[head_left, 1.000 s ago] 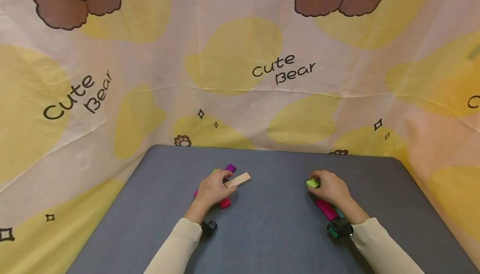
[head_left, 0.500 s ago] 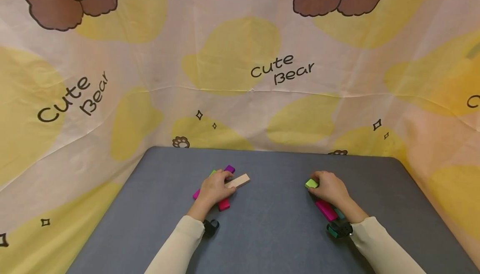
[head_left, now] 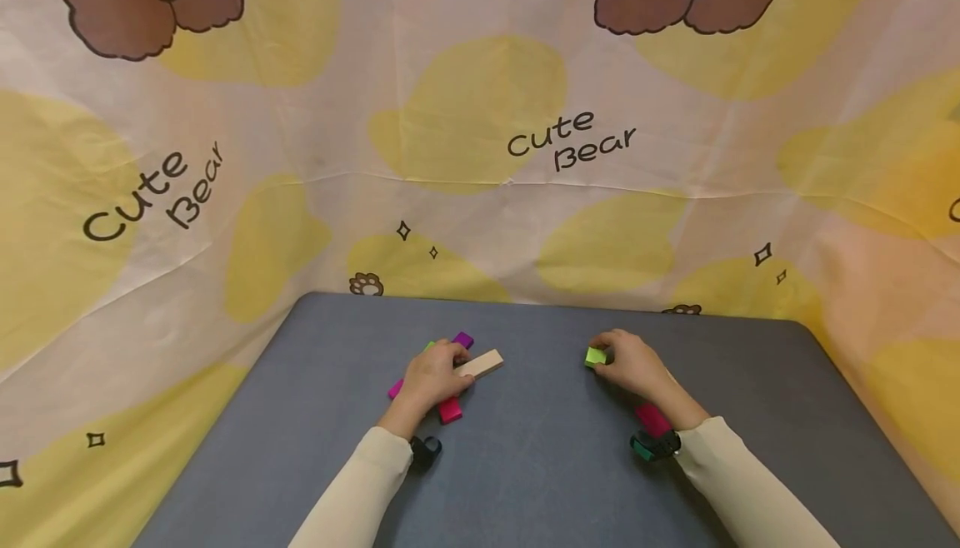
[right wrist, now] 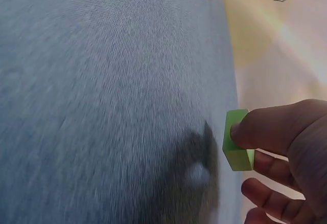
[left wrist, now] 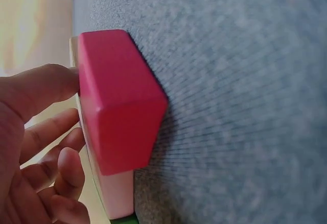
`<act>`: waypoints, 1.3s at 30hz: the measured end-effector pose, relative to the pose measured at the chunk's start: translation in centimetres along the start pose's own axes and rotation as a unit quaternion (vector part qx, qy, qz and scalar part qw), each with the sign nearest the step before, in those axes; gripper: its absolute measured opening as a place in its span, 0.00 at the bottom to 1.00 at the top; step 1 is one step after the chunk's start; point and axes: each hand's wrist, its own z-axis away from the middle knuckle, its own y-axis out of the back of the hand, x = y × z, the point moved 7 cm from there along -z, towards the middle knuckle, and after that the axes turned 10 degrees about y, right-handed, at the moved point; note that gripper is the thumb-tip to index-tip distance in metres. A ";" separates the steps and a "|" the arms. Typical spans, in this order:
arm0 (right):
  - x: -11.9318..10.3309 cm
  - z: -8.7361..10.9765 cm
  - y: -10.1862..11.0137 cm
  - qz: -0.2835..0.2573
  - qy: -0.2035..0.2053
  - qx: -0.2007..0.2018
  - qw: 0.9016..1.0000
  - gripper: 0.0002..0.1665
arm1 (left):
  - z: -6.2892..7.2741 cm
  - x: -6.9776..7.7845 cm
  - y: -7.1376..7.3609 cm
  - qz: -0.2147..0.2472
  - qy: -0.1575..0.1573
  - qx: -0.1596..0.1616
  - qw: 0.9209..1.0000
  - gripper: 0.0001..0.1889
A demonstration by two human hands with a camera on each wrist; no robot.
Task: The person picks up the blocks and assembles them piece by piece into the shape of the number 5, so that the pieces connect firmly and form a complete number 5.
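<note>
The person's right hand (head_left: pixel 633 365) is curled around a small lime-green block (head_left: pixel 596 356), thumb and fingers pinching it at its near end. From the wrist view the block (right wrist: pixel 236 140) is a smooth, squared-off piece with soft edges, and it casts a dark shadow on the mat just beside it; whether it touches the mat I cannot tell. It sits right of the table's middle, well apart from the other cluster of blocks.

The left hand (head_left: pixel 427 377) rests on that cluster, fingers bent over a plain pale wooden bar (head_left: pixel 480 362) that juts out to the right from under the fingertips. In the close view the thumb touches the side of a glossy red block (left wrist: pixel 117 101), a chunky rectangle with rounded corners lying flat on the surface. How firmly the left fingers grasp the wooden bar is hidden from me; they lie curled on top of it. A purple block (head_left: pixel 462 339) peeks out just beyond the knuckles, and a magenta end (head_left: pixel 395 388) shows at the hand's left.

Behind the right wrist lies another magenta bar (head_left: pixel 651 419), partly covered by the cream sleeve (head_left: pixel 738 481).

Everything sits on a grey table mat (head_left: pixel 540 465) with a fine, felt-like weave and rounded far corners. Around it hangs a creased cloth backdrop (head_left: pixel 480 156), cream with yellow blotches, brown bear shapes and the printed words "Cute Bear".
</note>
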 end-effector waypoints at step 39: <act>-0.5 -3.0 -2.7 -0.031 -0.009 0.001 0.999 0.13 | -1.7 4.5 -0.2 0.012 -0.091 0.007 0.996 0.12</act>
